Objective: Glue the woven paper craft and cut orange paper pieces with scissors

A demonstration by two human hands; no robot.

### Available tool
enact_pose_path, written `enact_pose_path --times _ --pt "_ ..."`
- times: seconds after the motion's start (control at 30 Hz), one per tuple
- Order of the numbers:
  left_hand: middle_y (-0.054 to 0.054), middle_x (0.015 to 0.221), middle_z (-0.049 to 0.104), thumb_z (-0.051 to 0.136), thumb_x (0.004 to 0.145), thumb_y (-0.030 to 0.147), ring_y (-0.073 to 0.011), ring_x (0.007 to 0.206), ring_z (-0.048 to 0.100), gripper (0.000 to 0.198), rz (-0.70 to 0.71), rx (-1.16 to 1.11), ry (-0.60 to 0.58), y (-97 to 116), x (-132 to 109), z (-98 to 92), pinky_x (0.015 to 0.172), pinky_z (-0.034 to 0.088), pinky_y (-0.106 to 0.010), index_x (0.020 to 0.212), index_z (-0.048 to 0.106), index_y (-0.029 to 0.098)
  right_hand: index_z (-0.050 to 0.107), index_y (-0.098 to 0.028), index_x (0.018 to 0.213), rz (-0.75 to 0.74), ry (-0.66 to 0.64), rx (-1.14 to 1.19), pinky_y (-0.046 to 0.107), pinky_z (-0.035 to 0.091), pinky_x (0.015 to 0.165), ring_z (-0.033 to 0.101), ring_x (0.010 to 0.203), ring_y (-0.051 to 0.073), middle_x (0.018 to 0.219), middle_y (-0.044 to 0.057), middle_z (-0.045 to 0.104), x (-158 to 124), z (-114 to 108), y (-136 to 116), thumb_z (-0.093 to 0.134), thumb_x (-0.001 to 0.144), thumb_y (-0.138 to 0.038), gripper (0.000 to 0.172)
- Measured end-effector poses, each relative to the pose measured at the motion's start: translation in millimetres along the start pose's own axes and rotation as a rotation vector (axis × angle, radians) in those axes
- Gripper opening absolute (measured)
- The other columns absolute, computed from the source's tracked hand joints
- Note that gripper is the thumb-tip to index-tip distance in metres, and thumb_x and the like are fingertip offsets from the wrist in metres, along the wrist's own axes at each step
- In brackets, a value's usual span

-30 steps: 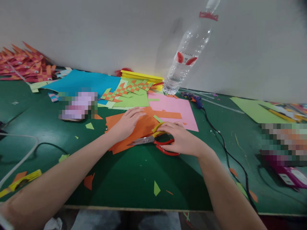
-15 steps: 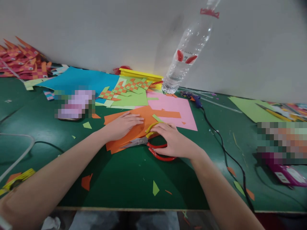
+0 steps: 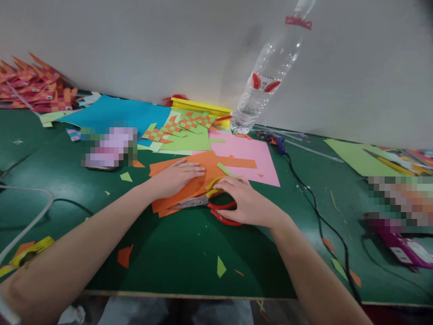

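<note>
My left hand (image 3: 179, 178) lies flat on sheets of orange paper (image 3: 206, 164), fingers stretched out toward the right. My right hand (image 3: 248, 201) is wrapped round the handles of a pair of scissors (image 3: 199, 201), one handle yellow and the other red. The metal blades point left, along the near edge of the orange paper. A narrow green strip (image 3: 225, 169) lies just beyond my right fingers. Behind the hands, a pink sheet (image 3: 265, 155) carries an orange strip (image 3: 241, 162). Several woven orange-and-green paper fish (image 3: 172, 126) rest on green paper.
A tilted plastic bottle (image 3: 264, 81) stands by the wall. A glue gun (image 3: 279, 145) trails a black cable (image 3: 316, 210) across the right side. To the left are a phone (image 3: 110, 149), blue paper (image 3: 115, 113) and a pile of red-orange woven fish (image 3: 37, 88). Paper scraps (image 3: 221, 267) dot the green table.
The scissor handles have come slightly closer together in my right hand. My left hand stays flat on the orange paper. The whole view has shifted a little.
</note>
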State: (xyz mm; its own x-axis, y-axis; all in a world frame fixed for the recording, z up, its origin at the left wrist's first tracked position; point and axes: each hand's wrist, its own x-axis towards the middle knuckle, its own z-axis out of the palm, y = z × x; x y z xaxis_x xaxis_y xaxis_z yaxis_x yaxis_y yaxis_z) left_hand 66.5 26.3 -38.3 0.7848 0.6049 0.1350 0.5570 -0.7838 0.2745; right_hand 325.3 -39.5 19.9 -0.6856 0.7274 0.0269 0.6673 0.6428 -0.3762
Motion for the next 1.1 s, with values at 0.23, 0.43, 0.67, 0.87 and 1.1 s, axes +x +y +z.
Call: enact_pose_path --times 0.23,0.43,0.67,0.87,1.1 --pt "-0.001 0.147 0.046 0.026 0.092 0.009 -0.0143 0.140 0.033 0.052 0.008 0.010 -0.006 1 0 -2.0 0.117 0.018 -0.039 0.139 0.044 0.021 0.055 -0.023 0.119 -0.005 -0.040 -0.004 0.044 0.038 0.098 0.057 0.108 0.024 0.118 0.007 0.062 3 1 -9 0.063 0.082 -0.028 0.038" --pt "0.000 0.147 0.045 0.026 0.091 0.008 -0.0132 0.140 0.031 0.054 0.013 0.016 0.010 -1 -1 2.4 0.117 0.017 -0.038 0.140 0.042 0.022 0.055 -0.023 0.119 -0.009 -0.015 0.020 0.044 0.037 0.098 0.058 0.108 0.023 0.116 0.006 0.063 3 3 -10 0.063 0.082 -0.030 0.038" --pt "-0.001 0.146 0.046 0.026 0.090 0.008 -0.0135 0.140 0.032 0.055 0.016 -0.010 0.023 0 -1 1.4 0.117 0.017 -0.038 0.140 0.044 0.022 0.055 -0.022 0.117 -0.032 0.024 0.017 0.043 0.035 0.099 0.056 0.108 0.024 0.115 0.007 0.061 5 11 -19 0.065 0.080 -0.033 0.040" --pt "-0.001 0.146 0.047 0.022 0.095 0.011 -0.0135 0.140 0.033 0.050 -0.001 -0.019 0.010 1 0 -0.2 0.117 0.018 -0.037 0.137 0.047 0.021 0.055 -0.015 0.118 -0.045 0.005 -0.041 0.041 0.038 0.095 0.056 0.101 0.025 0.112 0.011 0.061 6 15 -26 0.061 0.083 -0.035 0.041" --pt "-0.001 0.146 0.046 0.020 0.097 0.015 -0.0135 0.140 0.033 0.050 0.015 -0.016 0.033 0 -2 0.5 0.118 0.016 -0.037 0.139 0.046 0.023 0.057 -0.017 0.120 -0.081 -0.013 -0.083 0.043 0.040 0.093 0.058 0.100 0.025 0.112 0.012 0.062 6 13 -24 0.064 0.082 -0.033 0.042"
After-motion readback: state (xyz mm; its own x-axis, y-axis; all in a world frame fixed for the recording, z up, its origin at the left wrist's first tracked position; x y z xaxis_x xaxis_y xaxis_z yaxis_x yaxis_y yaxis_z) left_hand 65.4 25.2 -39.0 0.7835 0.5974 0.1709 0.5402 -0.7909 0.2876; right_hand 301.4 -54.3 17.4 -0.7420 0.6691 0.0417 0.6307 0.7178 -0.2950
